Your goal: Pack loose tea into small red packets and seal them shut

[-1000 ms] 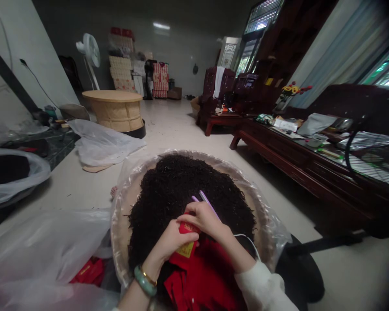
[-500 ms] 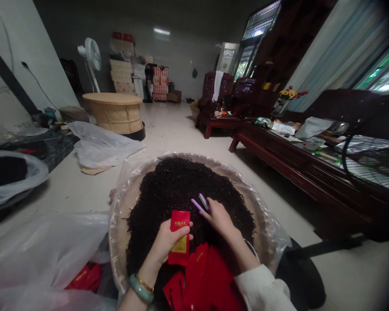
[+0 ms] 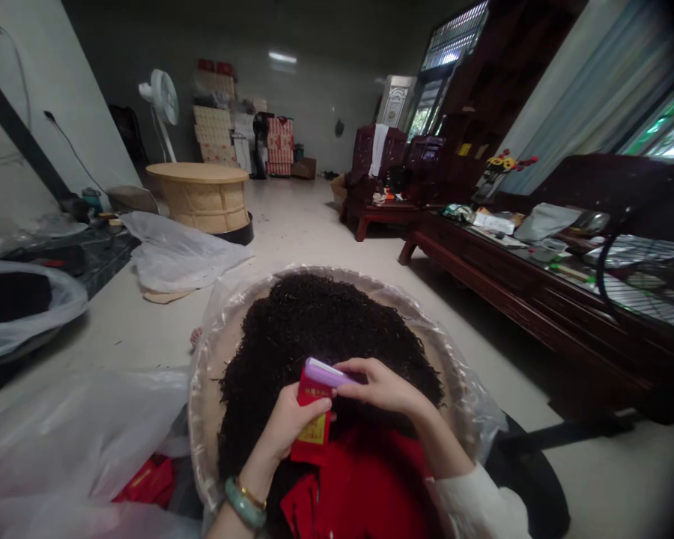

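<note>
I'm watching the red packet (image 3: pixel 313 434), lower centre of frame | left grip (image 3: pixel 285 425) is pinching it; right grip (image 3: pixel 386 385) is pinching the purple tool (image 3: pixel 326 374) at packet's top | I'm judging packet light, pliable, slippery; favouring side edges

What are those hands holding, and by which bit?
The left hand holds a red packet by its middle; the right hand holds a purple tool by its right end.

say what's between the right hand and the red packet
A purple clamp-like tool, held in the right hand, overlaps the top of the red packet in the head view.
</note>
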Tool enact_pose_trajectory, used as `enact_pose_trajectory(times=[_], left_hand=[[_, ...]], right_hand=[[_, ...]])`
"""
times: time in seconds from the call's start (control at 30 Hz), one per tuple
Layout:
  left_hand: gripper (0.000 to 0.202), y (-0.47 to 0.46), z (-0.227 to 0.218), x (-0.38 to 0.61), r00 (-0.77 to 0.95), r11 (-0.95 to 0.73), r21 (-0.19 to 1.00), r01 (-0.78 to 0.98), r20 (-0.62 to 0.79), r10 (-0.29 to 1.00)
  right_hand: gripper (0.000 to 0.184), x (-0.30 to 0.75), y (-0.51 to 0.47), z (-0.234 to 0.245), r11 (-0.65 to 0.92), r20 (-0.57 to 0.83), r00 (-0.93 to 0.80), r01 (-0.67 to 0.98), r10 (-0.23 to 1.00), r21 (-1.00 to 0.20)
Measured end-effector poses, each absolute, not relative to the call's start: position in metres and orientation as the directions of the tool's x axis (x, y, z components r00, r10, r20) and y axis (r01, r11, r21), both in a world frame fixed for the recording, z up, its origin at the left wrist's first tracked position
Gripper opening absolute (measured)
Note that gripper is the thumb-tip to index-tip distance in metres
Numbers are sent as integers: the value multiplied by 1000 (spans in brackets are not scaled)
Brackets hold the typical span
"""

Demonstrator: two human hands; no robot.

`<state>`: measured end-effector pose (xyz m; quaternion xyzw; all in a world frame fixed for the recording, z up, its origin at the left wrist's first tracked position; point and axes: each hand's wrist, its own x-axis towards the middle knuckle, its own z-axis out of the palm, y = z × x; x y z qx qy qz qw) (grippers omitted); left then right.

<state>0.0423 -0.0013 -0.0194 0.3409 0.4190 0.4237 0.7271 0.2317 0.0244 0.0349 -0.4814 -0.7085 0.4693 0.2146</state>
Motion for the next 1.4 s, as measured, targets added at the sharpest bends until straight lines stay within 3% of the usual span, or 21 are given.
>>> enact_pose_trajectory(times=[0.13, 0.3, 0.53, 0.77, 0.9, 1.4], left_hand=[[46, -5, -17, 44, 301, 423, 866, -267, -342, 890], [43, -7, -18, 44, 275, 421, 874, -244, -354, 894], [46, -6, -19, 44, 276, 401, 880, -255, -331, 902], [64, -4, -18, 41, 228, 374, 856, -357, -308, 924], [57, -1, -15, 38, 145, 267, 895, -357, -230, 962], [57, -1, -15, 34, 181, 299, 882, -365, -248, 952]], right_hand=[[31, 215, 23, 40, 131, -135, -429, 535, 893, -835], [23, 210, 24, 32, 157, -94, -409, 539, 908, -827], [21, 211, 24, 31, 222, -52, -423, 572, 904, -790], [22, 210, 24, 31, 255, -44, -443, 593, 895, -764], [22, 211, 23, 29, 258, -46, -453, 584, 890, -769], [22, 207, 21, 30, 280, -32, -458, 595, 888, -754]])
